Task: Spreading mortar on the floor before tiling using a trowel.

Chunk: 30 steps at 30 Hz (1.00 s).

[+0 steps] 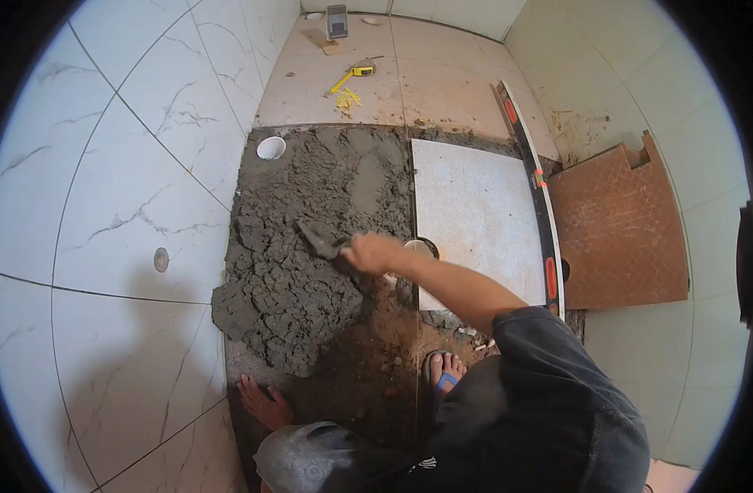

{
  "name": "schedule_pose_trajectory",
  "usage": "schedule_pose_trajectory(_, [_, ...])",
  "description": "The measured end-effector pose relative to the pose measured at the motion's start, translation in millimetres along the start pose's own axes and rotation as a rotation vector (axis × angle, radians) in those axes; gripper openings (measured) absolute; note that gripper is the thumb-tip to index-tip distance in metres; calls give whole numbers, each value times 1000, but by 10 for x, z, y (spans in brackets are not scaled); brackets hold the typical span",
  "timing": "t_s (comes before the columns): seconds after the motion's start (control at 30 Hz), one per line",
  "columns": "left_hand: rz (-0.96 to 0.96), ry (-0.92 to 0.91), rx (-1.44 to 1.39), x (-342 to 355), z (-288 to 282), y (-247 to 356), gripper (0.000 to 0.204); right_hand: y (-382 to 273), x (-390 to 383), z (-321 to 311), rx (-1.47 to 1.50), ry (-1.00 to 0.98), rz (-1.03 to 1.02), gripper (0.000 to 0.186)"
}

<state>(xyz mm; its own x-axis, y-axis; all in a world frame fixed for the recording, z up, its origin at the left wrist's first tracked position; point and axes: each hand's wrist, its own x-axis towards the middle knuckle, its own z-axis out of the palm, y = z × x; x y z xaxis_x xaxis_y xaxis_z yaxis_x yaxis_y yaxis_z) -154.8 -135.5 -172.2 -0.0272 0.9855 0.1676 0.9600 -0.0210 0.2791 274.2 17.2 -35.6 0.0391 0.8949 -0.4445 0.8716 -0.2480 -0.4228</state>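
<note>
My right hand [368, 253] grips a metal trowel [321, 240], its blade on the lumpy grey mortar [286, 304] that covers the left part of the floor. Low at the left, my left hand [261, 403] rests with fingers spread on the ground beside the wall, below the mortar's edge. A white speckled tile [475, 197] lies to the right of the mortar. A white pipe opening [417, 245], partly hidden behind my right hand, sits at the tile's left edge. Another white round pipe opening [271, 149] shows at the mortar's far left corner.
A long spirit level [528, 156] lies along the tile's right side. A brown board [619, 238] leans by the right wall. On the pink back tiles [442, 74] are a yellow tape measure [362, 71], yellow bits and a small grey object [337, 22]. My sandalled foot stands below the white tile.
</note>
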Motion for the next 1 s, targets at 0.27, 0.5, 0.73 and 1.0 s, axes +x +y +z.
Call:
schedule_pose_trajectory(0.27, [-21,-26,-16,-31,-35,0,57,801,122,142,67,189,-31,63])
schedule_pose_trajectory(0.5, [-7,-2,5,17,-7,-8,54,1451,203,-93,102,214,230,65])
schedule_pose_trajectory(0.73, [50,17,-31,41,68,14,54,1015,-297,-819,711,132,257,55])
schedule_pose_trajectory(1.0, [-20,3,26,-81,26,-86,56,2249,-220,-827,956,462,610,51])
